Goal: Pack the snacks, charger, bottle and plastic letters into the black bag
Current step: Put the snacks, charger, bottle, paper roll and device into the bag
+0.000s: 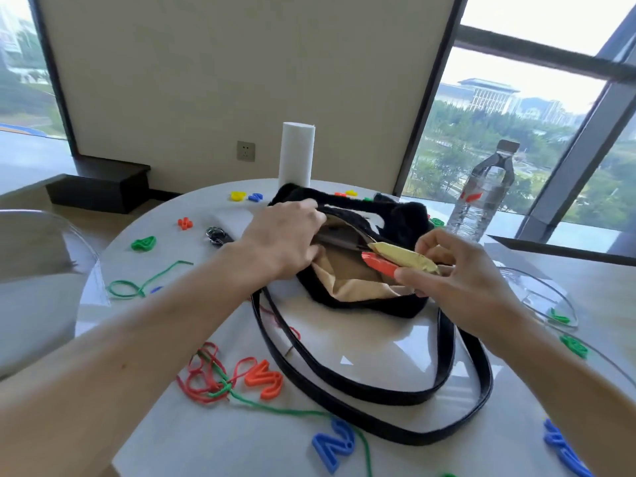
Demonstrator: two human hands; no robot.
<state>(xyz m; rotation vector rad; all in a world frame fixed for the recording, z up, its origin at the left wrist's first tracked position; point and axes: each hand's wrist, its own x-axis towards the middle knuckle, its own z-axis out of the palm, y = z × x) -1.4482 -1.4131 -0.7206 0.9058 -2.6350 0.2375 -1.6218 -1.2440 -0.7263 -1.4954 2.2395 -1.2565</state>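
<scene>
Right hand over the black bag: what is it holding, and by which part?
The right hand pinches a pale yellow wrapped snack bar and a red wrapped snack bar together, by their near ends.

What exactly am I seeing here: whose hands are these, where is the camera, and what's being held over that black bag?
There is no machine here. These are a person's two bare hands, filmed by one wide-angle camera worn on the head, looking forward and down. The left hand grips the rim of the black bag and holds its mouth open, showing the tan lining. The fingers of the right hand pinch two snack packets, one yellow and one red, right at the opening. On the round white table lie the bag's long strap, scattered plastic letters and red and green strings. A water bottle and a white paper roll stand upright behind the bag.
</scene>
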